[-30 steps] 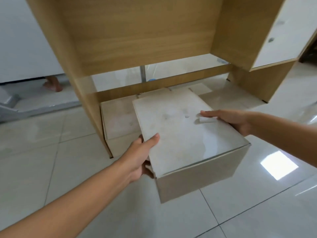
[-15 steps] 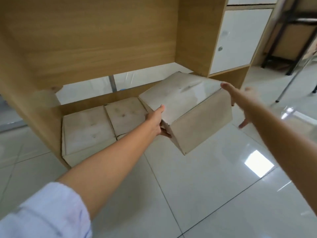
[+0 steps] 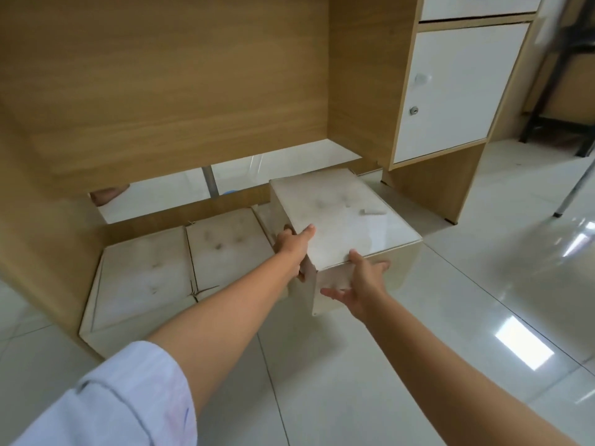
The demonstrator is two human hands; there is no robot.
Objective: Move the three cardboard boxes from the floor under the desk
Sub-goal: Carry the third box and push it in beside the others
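Three dusty cardboard boxes sit under the wooden desk (image 3: 180,91). The right box (image 3: 338,223) stands higher than the other two, at the right end of the row. My left hand (image 3: 291,249) grips its left side, thumb on the top. My right hand (image 3: 360,286) presses its near front face with fingers spread. The middle box (image 3: 225,252) and the left box (image 3: 141,281) lie side by side on the floor, touching each other, partly behind my left forearm.
The desk's cabinet with a white door (image 3: 450,91) stands right of the boxes. Glossy white floor tiles (image 3: 467,300) spread to the right and front. A dark metal frame (image 3: 557,101) and a chair leg (image 3: 573,191) are at far right. A person's foot (image 3: 108,194) shows behind the desk.
The box I hold has moved from out on the tiles back toward the desk at the right end of the row. My right hand shifted from its far side to its near front face.
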